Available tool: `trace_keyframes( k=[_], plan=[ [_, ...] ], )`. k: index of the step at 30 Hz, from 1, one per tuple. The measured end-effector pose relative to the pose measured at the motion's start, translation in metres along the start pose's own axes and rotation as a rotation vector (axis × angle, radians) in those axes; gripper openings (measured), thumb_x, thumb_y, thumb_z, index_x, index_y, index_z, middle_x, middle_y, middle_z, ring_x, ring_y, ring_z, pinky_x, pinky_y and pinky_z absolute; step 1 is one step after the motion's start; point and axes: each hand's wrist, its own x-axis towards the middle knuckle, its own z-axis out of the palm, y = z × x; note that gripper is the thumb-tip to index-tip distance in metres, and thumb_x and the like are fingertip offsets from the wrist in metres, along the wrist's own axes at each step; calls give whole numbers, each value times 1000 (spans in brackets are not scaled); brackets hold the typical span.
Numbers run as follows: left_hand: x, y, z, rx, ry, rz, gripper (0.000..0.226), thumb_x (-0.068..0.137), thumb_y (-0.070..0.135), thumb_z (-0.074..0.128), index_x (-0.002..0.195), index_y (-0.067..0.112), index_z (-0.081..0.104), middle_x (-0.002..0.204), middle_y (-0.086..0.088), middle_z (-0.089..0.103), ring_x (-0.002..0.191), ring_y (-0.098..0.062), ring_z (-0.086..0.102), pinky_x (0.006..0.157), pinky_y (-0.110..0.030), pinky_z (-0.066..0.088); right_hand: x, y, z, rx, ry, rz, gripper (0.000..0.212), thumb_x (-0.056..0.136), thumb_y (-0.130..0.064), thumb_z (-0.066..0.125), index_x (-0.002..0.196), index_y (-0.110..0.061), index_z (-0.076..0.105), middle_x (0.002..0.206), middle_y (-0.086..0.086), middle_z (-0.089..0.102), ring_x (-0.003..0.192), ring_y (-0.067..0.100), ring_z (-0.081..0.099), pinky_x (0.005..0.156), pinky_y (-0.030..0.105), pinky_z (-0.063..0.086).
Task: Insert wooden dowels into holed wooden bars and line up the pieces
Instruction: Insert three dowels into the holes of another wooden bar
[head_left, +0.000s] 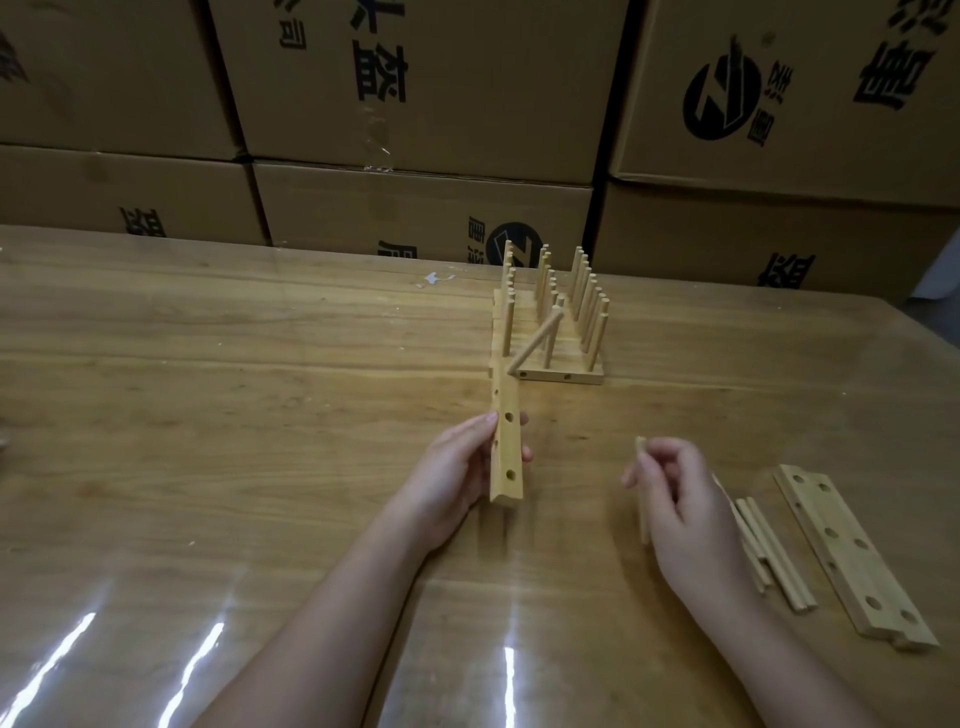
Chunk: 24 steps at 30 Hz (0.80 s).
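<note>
Stacked cardboard boxes (415, 104) with dark printing wall off the far edge of the wooden worktop (234, 389). A small white scrap (434, 279) lies near that edge. In front of the boxes stand the finished pieces (550, 322), bars lined up side by side with three rows of upright dowels rising from them. The exact number of dowels in each row is hard to count because they overlap.

The left hand (457, 483) grips one holed bar (506, 441) around its near half, thumb on the left side and fingertips showing on the right. The bar points away from the person, and its far end comes just beside the finished pieces. One inserted dowel (535, 343) leans out of that far end, tilted to the right, and crosses in front of the nearest upright row. Several open holes show along the bar.

The right hand (680, 499) is curled, pinching a single dowel (642, 467) held nearly upright, well apart from the bar.

Right of that hand, loose dowels (774, 556) lie together on the worktop. At least three show, and the wrist partly hides them. Just beyond them lie flat holed bars (857, 556), apparently two side by side, with six holes visible.
</note>
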Motion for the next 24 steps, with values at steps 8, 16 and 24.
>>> trace_keyframes(
  k=[8,16,24],
  plan=[
    [0,-4,5,278,-21,37,33,101,29,37,96,12,65,58,0,57,49,-10,51,49,-17,42,5,-10,1,1047,-148,362,13,94,-16,41,97,-10,53,86,9,69,66,18,61,57,26,53],
    [-2,-5,10,396,-75,44,35,104,22,29,113,9,60,58,0,58,48,-9,52,50,-17,42,5,-6,5,1043,-142,385,14,93,-6,43,96,-7,57,72,8,66,66,17,63,59,25,54],
    [-2,-5,9,380,-95,53,35,104,22,30,114,4,59,58,0,58,50,-9,53,51,-17,43,4,-1,8,832,-137,356,9,92,-3,46,94,-3,55,72,9,69,64,19,65,57,24,54]
  ],
)
